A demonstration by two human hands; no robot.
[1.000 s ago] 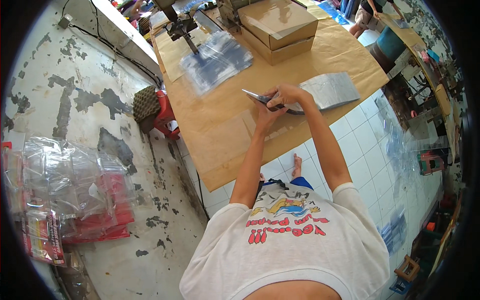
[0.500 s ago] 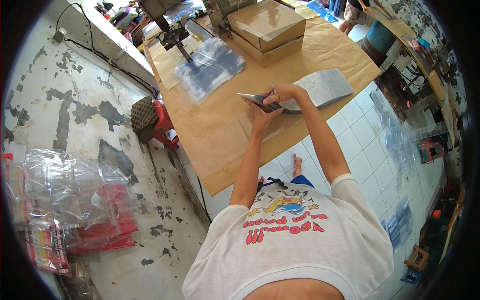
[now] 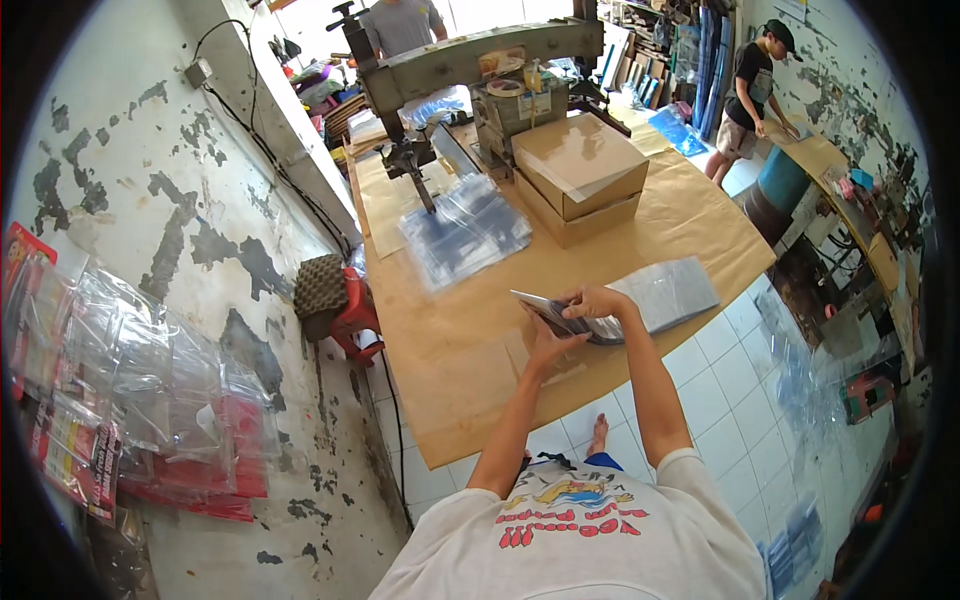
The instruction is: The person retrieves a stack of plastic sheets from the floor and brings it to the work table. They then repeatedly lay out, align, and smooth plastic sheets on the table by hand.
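Both hands are closed on one end of a stack of clear plastic sleeves (image 3: 548, 308), bent up off the table near its front edge. My left hand (image 3: 552, 348) grips it from the left and below. My right hand (image 3: 596, 303) pinches its upper edge, thumb and fingers together. To the right of my right hand, a long greyish pile of plastic sleeves (image 3: 672, 293) lies flat on the brown-papered table (image 3: 440, 350). Whether this pile joins the held stack is hidden behind my right hand and wrist.
Further back on the table are a loose pile of clear plastic sheets (image 3: 470, 235), two stacked cardboard boxes (image 3: 580, 170) and a metal press machine (image 3: 490, 65). A red stool (image 3: 358, 310) stands left. One person (image 3: 745, 95) works at the far right, another (image 3: 400, 25) stands behind the machine.
The view has tilted up, bringing the machine and two people more fully into sight. Both hands keep their hold on the sleeves with little change in pose.
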